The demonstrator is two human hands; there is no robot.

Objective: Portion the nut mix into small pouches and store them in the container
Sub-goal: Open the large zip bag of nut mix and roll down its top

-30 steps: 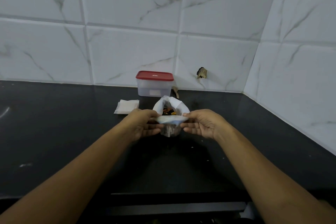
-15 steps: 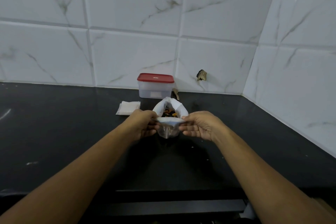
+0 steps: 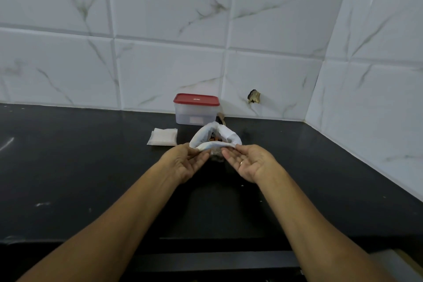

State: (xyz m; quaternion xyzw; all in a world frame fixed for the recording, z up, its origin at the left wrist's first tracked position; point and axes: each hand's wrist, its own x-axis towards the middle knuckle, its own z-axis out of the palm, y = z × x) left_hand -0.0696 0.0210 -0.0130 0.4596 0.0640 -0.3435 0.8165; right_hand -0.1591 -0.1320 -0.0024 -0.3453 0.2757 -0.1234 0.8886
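- Nut mix bag (image 3: 229,137) sits out at arm's reach on the black countertop (image 3: 68,167), roughly mid-counter. Closest to the camera is the counter's front edge, running straight left to right under both forearms.
- Left hand (image 3: 185,162): palm turned up, thumb and fingertips lightly pinching the left end of the bag's rolled-down rim. Fingers are only a little bent, nowhere near a fist.
- Right hand (image 3: 249,162): pretty much the mirror of that, pinching the right end of the rim. There's a ring (image 3: 242,162) on one finger.
- The bag stands upright, white top rolled down, with the see-through lower part showing between the hands. The mouth faces up and tips a bit toward the camera. The near rim is stretched left to right between the two pinches, so that's its long axis. Brown and orange bits of mix (image 3: 214,138) show inside.
- Room-wise: a big stretch of dark counter runs off to the left. There's a shorter stretch on the right before the tiled side wall (image 3: 377,98) cuts in on a diagonal.
- Just left of the bag and a touch further back lies a flat stack of small white pouches (image 3: 163,137). It isn't touching the bag, and I can't make out any print on it.
- Behind the bag, up against the back wall (image 3: 160,64), is the container (image 3: 183,114) with its red lid (image 3: 196,99) on. There's a pale label on the front and a small mark on the lid, both too small to read.
- A brownish thing (image 3: 221,118) pokes out at the container's right side; can't tell what it is.
- Further right, there's a dark chipped spot (image 3: 253,96) in the wall tile.
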